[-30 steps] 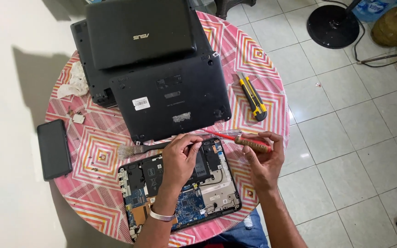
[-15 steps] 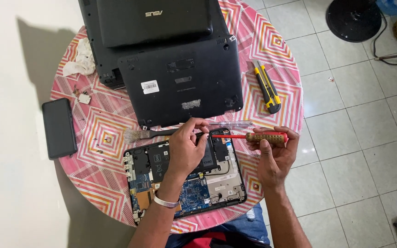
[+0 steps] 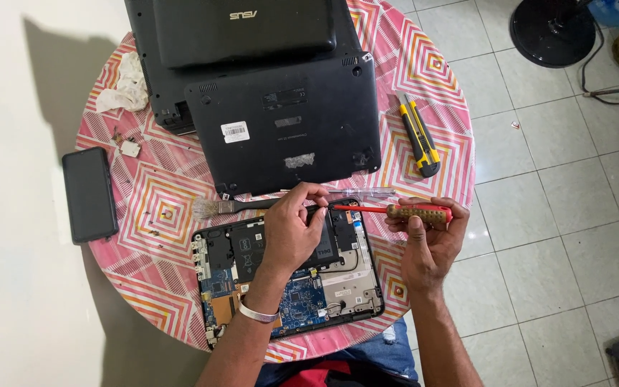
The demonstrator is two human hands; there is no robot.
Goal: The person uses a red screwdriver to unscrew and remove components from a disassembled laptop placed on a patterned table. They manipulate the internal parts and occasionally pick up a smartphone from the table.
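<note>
Both hands sit a little higher over the open laptop than they did half a second ago, and the screwdriver now lies almost flat instead of tilted.

The screwdriver (image 3: 395,211) has a red shaft and a brown and red handle. It lies across the top edge of the open laptop (image 3: 352,287). The right hand (image 3: 428,240) is closed around the handle. The left hand (image 3: 291,233) pinches the thin front end of the shaft with its fingertips, and it has a silver band on the wrist.

The open laptop has no cover, so a blue board, black parts and a silver plate show inside. It lies at the near edge of the round tabletop (image 3: 159,208), which has a pink cloth with diamond shapes.

A small brush (image 3: 227,208) lies just above the open laptop, to the left of the left hand. A black cover (image 3: 284,122) lies past the brush, and it rests partly on two stacked black laptops (image 3: 241,32). A yellow and black cutter knife (image 3: 419,135) lies to the right of the cover. A dark phone (image 3: 89,195) lies at the left edge. White crumpled tissue (image 3: 129,84) sits at the far left. White floor tiles (image 3: 553,215) are on the right.
</note>
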